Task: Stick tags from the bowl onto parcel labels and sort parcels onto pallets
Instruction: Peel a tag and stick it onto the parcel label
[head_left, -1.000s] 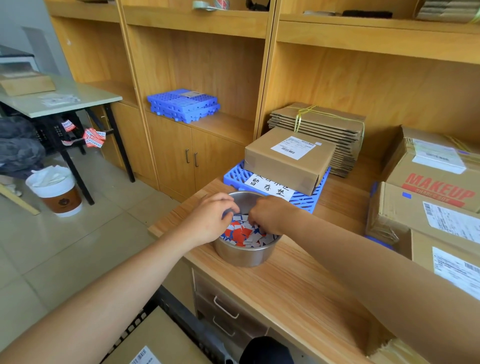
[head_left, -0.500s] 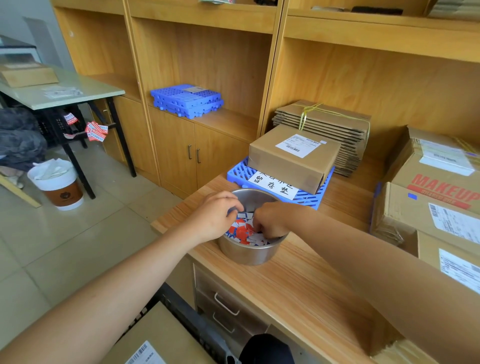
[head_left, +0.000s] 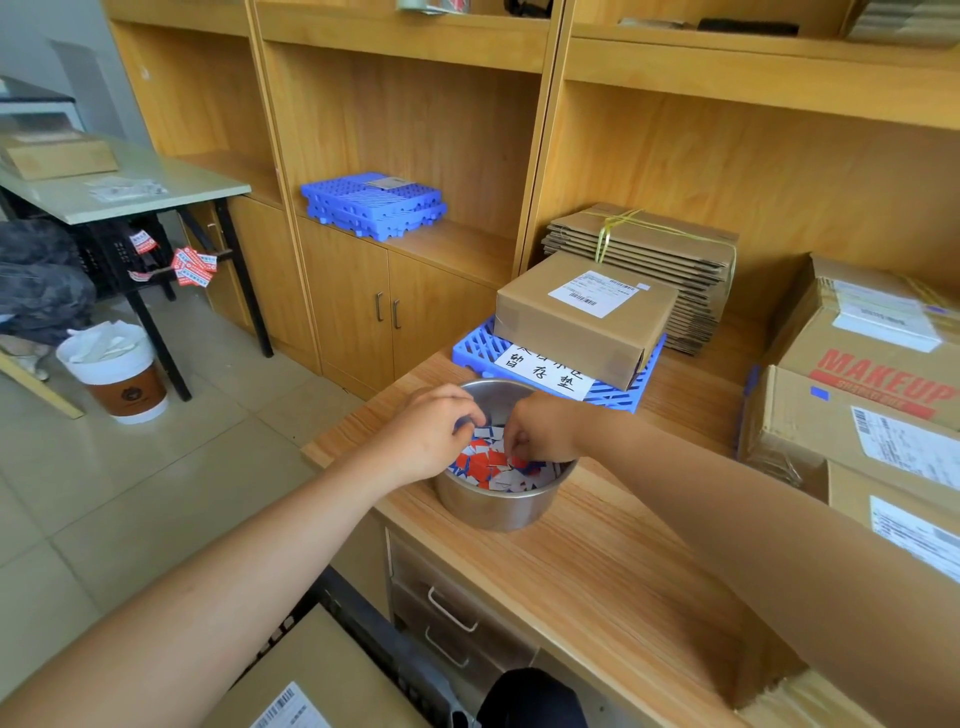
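1. Steel was the material of the bowl (head_left: 493, 512), over which both hands were held. The left hand (head_left: 431, 436) was curled over the rim at 9 o'clock, and it could not be told whether anything was gripped. The right hand (head_left: 545, 434) was dipped in from 3 o'clock, its fingertips bunched in a pinch on the tags (head_left: 493, 462).
2. The tags were seen as a loose heap of small red, blue and white paper pieces.
3. The bowl was set on the wooden worktop (head_left: 597, 571). At 12 o'clock from it a parcel (head_left: 561, 332) was laid on a blue pallet (head_left: 618, 397); whether its label (head_left: 592, 292) had been tagged could not be told.
4. More parcels (head_left: 857, 395) were stacked at 3 o'clock, and spare pallets (head_left: 374, 205) were shelved at 10 o'clock.
5. The task was judged to be partway: a tag was being picked, and most of the sticking and sorting was left.
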